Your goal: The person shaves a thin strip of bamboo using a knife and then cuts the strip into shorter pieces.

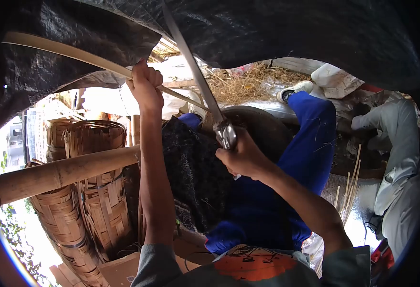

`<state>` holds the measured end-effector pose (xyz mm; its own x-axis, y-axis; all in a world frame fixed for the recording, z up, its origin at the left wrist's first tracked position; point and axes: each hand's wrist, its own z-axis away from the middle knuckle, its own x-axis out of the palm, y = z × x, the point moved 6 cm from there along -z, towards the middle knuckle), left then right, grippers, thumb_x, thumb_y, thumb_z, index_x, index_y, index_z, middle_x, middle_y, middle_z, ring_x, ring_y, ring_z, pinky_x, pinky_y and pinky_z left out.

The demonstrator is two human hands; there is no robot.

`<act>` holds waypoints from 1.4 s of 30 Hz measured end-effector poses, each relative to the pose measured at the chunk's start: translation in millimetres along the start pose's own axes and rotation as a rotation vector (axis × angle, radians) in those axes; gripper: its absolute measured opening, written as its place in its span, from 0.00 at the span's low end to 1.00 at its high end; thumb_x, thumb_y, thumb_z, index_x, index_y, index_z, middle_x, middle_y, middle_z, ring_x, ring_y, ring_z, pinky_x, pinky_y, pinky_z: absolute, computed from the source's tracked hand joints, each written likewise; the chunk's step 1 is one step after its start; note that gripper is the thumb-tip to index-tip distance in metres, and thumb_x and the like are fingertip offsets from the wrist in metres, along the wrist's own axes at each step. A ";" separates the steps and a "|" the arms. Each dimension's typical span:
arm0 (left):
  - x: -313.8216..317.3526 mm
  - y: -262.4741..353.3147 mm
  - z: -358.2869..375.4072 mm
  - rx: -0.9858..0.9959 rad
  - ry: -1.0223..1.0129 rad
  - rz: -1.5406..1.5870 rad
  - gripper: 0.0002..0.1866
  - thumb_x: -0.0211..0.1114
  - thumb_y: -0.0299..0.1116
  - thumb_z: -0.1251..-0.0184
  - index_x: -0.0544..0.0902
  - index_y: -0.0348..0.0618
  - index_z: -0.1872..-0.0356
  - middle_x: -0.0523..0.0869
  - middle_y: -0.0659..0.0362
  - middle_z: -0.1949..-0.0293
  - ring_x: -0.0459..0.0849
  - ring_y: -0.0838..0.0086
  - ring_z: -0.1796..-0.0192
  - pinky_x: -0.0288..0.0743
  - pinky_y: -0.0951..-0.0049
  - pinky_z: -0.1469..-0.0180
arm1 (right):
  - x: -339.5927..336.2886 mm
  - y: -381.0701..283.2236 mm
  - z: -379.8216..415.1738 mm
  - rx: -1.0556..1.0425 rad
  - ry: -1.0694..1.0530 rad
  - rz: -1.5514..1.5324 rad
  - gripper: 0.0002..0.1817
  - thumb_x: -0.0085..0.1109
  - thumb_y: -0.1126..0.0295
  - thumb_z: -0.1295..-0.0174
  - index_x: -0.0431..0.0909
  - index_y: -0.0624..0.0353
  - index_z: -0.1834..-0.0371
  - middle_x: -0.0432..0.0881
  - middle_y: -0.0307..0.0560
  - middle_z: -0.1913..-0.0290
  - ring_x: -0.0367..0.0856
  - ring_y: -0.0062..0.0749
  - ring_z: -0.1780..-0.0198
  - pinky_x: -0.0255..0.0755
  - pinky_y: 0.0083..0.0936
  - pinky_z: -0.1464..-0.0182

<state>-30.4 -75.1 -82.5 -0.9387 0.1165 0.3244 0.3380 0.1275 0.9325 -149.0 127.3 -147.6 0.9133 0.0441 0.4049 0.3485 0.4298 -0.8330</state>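
My left hand (145, 88) is raised and closed in a fist around a long, pale bamboo strip (71, 51). The strip curves away to the upper left, and its thinner end comes out of the fist toward the base of the blade. In my right hand (247, 155) is a long knife (194, 64), gripped by its handle. Its narrow blade points up and slightly left, overlapping the strip's tip in this view. A dark patterned cloth (186, 160) lies over my left leg, and blue trousers (310, 136) cover my right.
Tall woven bamboo baskets (103, 205) stand at the left behind a thick bamboo pole (66, 174). Black plastic sheeting (305, 33) hangs low overhead. Straw (248, 81) covers the ground ahead. At the right sits another person in grey trousers (394, 138), near some thin upright sticks (351, 189).
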 end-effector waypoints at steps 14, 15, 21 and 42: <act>9.1 1.3 -4.0 0.066 0.011 -0.013 0.19 0.53 0.30 0.37 0.56 0.53 0.85 0.52 0.71 0.91 0.47 0.86 0.88 0.40 0.77 0.84 | 1.5 39.1 -8.3 0.150 -0.012 -0.030 0.05 0.48 0.81 0.49 0.64 0.62 0.72 0.63 0.36 0.87 0.64 0.19 0.90 0.57 0.21 0.89; 10.7 -2.0 -4.3 0.070 0.055 -0.080 0.19 0.54 0.30 0.37 0.56 0.53 0.85 0.53 0.71 0.91 0.47 0.87 0.88 0.40 0.77 0.84 | 1.2 48.3 -7.9 0.139 -0.009 -0.032 0.05 0.48 0.81 0.49 0.64 0.62 0.72 0.63 0.36 0.87 0.64 0.19 0.90 0.57 0.21 0.89; -8.1 5.0 -7.3 0.073 0.059 -0.077 0.23 0.53 0.32 0.36 0.54 0.53 0.89 0.50 0.69 0.92 0.45 0.84 0.88 0.40 0.76 0.84 | -16.7 -16.6 -1.6 0.052 0.038 0.154 0.05 0.51 0.79 0.48 0.66 0.64 0.69 0.65 0.36 0.86 0.66 0.20 0.89 0.59 0.21 0.88; -2.0 -3.2 -6.0 0.251 0.410 -0.389 0.16 0.48 0.34 0.42 0.57 0.51 0.87 0.55 0.71 0.90 0.50 0.87 0.88 0.41 0.77 0.84 | 2.5 91.0 -13.7 0.116 0.086 0.072 0.05 0.50 0.79 0.47 0.65 0.63 0.68 0.66 0.39 0.87 0.65 0.21 0.91 0.58 0.22 0.89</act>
<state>-30.0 -81.7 -85.2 -0.9289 -0.3669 0.0493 -0.0758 0.3186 0.9448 -112.2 154.1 -227.5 0.9514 0.0032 0.3078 0.2595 0.5299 -0.8074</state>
